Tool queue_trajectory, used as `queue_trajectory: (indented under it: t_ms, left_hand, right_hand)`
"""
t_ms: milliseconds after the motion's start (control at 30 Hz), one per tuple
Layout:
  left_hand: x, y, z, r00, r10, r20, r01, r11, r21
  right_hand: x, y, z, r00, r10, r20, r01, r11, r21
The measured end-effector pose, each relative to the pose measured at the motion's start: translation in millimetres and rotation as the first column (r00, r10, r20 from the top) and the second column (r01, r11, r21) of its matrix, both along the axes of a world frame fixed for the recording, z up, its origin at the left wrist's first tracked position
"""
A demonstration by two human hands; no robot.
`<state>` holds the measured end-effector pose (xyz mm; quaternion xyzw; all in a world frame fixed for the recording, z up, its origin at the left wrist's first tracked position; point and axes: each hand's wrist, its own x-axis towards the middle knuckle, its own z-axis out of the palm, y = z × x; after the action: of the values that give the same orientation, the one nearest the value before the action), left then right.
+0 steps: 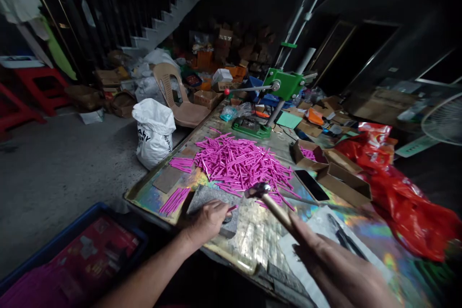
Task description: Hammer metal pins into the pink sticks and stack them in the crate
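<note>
In the head view, the grey block (212,197) lies near the front edge of the table (260,236), whose top is covered in shiny rainbow foil. The left hand (207,221) rests on the block's near side. Its fingers are drawn together, pinching a single pink stick (233,208) whose free end pokes out to the right over the block.

Just right of the block and a little above it hangs the metal head of a hammer (258,190). Its wooden handle runs down into the right hand (335,269), which is wrapped shut around the handle's far end. The hand is blurred, so how the fingers sit cannot be told.

Beyond the block spreads the pile of pink sticks (238,163), with smaller bundles to the block's left. Farther right of the block lie a phone (311,185), open cardboard boxes (346,180) and a red plastic bag (400,202). Well beyond the block stands a green press (285,84), and a white sack (155,130) sits on the floor off to the block's left.

The stick looks thin, light and easy to bend or crush, so it is probably best pinched close to one end, with the fingers kept back from the tip. The hammer should feel stiff and head-heavy. A hold far down the handle gives swing but less control than one nearer the head.
</note>
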<state>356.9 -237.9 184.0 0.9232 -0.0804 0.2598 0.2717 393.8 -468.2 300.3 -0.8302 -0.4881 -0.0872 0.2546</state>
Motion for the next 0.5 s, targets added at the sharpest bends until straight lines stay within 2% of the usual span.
queue_trajectory:
  t_ms: [100, 300, 400, 500]
  left_hand:
    - [-1.0, 0.1, 1.5, 1.0, 0.004, -0.003, -0.004, 1.0, -0.016]
    - [-0.6, -2.1, 0.0, 1.0, 0.011, 0.02, -0.01, 1.0, -0.026]
    - [-0.6, -3.9, -1.6, 0.999, 0.052, -0.002, -0.052, 0.997, -0.056]
    - [-6.3, 3.7, 0.6, 0.989, 0.145, -0.026, -0.147, 0.983, -0.111]
  right_hand:
    - [0.6, -4.3, 1.6, 0.999, -0.038, -0.007, 0.039, 0.996, 0.079]
    - [0.7, 7.8, -19.6, 0.988, -0.04, -0.152, 0.04, 0.999, -0.003]
    - [4.0, 4.3, -35.4, 0.955, -0.13, -0.266, 0.145, 0.989, 0.04]
    - [6.7, -0.4, -63.6, 0.844, -0.233, -0.483, 0.322, 0.941, 0.108]
